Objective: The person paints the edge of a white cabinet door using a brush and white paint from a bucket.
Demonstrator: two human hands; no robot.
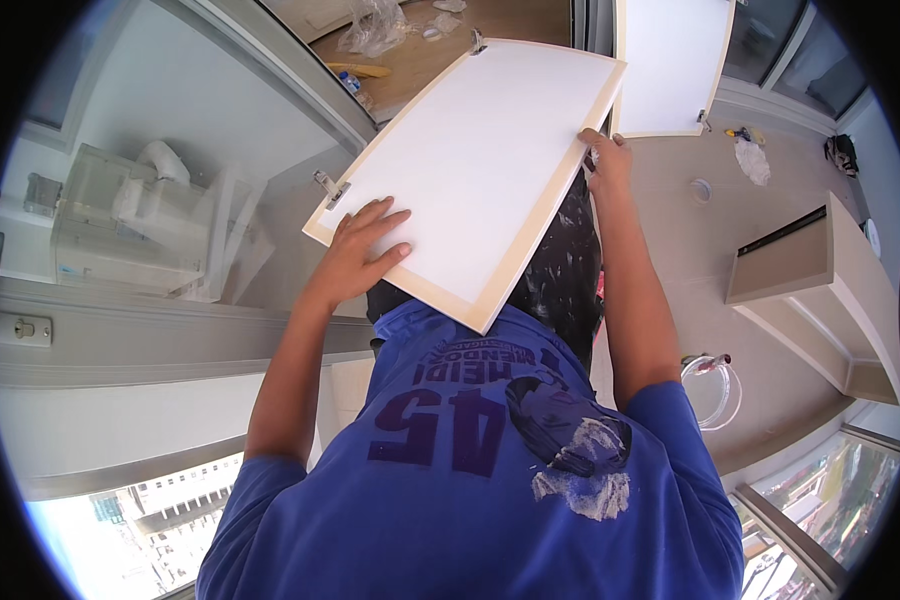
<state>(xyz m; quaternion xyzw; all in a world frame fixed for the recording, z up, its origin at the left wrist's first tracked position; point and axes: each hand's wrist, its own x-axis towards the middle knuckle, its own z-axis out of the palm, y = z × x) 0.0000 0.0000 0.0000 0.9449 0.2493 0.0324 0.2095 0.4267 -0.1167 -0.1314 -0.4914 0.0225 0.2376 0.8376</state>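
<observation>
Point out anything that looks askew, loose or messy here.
The white flat cabinet door panel is off its cabinet, held tilted by the left hand flat on its face and the right hand at its edge. Crumpled clear plastic wrapping lies on the floor.

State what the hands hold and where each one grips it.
Both hold a white cabinet door panel. The left hand lies flat on its lower corner face; the right hand grips its right edge.

Two white cabinet doors (475,165) (670,60) — two hinges (328,186) (477,42) — one shelf unit (820,290).
</observation>
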